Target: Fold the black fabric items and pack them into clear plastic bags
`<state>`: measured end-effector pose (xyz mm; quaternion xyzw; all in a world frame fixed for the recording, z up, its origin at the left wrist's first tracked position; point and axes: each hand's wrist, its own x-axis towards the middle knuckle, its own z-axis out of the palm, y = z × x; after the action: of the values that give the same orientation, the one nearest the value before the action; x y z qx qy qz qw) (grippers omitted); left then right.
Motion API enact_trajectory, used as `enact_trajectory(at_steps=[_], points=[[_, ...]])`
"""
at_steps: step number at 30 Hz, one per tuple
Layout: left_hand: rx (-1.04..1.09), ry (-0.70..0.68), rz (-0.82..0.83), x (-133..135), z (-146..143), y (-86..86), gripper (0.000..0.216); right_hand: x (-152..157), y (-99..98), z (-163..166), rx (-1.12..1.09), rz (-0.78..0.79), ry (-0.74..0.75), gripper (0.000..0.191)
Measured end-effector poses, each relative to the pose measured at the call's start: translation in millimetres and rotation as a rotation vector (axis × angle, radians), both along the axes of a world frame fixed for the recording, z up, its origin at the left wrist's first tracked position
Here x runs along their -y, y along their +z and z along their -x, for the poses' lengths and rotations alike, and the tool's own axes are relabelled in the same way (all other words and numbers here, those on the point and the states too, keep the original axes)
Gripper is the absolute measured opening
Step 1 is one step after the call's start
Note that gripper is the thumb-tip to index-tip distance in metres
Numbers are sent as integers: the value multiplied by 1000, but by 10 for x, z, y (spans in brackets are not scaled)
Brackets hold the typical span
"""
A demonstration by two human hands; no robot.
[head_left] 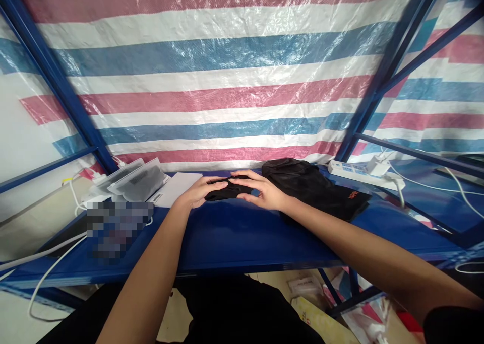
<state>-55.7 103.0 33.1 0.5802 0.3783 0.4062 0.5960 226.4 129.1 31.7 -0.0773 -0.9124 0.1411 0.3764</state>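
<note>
A small folded black cloth [224, 190] lies between my two hands at the middle of the blue shelf top [242, 238]. My left hand [198, 190] grips its left end, thumb on top. My right hand [262, 190] holds the right end, with fingers over the far edge and thumb at the near side. What kind of cloth item it is cannot be made out. Right of my right hand lies a larger crumpled black garment [298, 178] with small orange lettering, partly behind my forearm. Close to my left hand is a white flat sheet or packet [177, 185].
Translucent zip pouches [138, 180] lie at the left, near a blurred-out object [117, 228] and white cables [56, 271]. A white power strip [365, 175] with plugs sits at the right. Blue metal posts [381, 82] frame a striped plastic sheet [227, 72] behind.
</note>
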Motion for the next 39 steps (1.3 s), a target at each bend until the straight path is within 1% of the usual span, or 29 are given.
enact_trajectory(at_steps=[5,10,12,14,16,17,18,19,20,21,22,23,24,25,27,28,30,32,33,36,39], points=[[-51,13,58,-30,67,-31,60,21,9,9,36,-92,37,60],[-77,-68,112,-42,133,-47,50,-6,40,20,72,-162,96,65],[-84,-88,111,-26,124,-20,50,-16,47,10,65,-156,105,61],[-65,-58,53,-9,105,30,54,-33,44,-13,28,-127,68,53],[-26,43,-53,-5,111,84,62,-65,27,-48,-37,-71,-29,43],[-18,132,-116,-10,135,104,65,-89,13,-66,-71,-40,-86,39],[-39,252,-180,-21,177,115,67,-119,-6,-83,-103,-10,-142,37],[-111,395,-237,-34,236,115,66,-155,-29,-97,-134,17,-195,35],[-238,553,-286,-50,309,103,62,-194,-57,-107,-164,42,-241,34],[-418,706,-321,-65,391,81,55,-237,-90,-112,-191,64,-281,33],[-634,819,-338,-78,475,52,48,-280,-127,-113,-212,86,-316,33],[-840,890,-333,-89,554,18,43,-322,-165,-110,-229,112,-348,32],[-1015,911,-313,-97,622,-16,41,-360,-203,-105,-240,139,-372,32],[-1145,899,-282,-102,676,-49,42,-394,-240,-99,-245,166,-389,33],[-1274,833,-220,-104,738,-100,46,-444,-301,-86,-243,211,-401,34],[-1300,805,-196,-102,749,-115,45,-459,-324,-82,-241,228,-402,35],[-1313,772,-173,-94,747,-124,33,-476,-353,-76,-235,253,-405,36],[-1312,765,-153,-82,730,-111,22,-479,-365,-73,-218,273,-400,36],[-1314,773,-146,-76,719,-99,20,-477,-366,-72,-206,282,-393,37],[-1314,846,-159,-59,686,-57,24,-465,-358,-67,-189,287,-382,37],[-1256,894,-274,-56,647,-24,36,-444,-336,-53,-228,276,-392,38]])
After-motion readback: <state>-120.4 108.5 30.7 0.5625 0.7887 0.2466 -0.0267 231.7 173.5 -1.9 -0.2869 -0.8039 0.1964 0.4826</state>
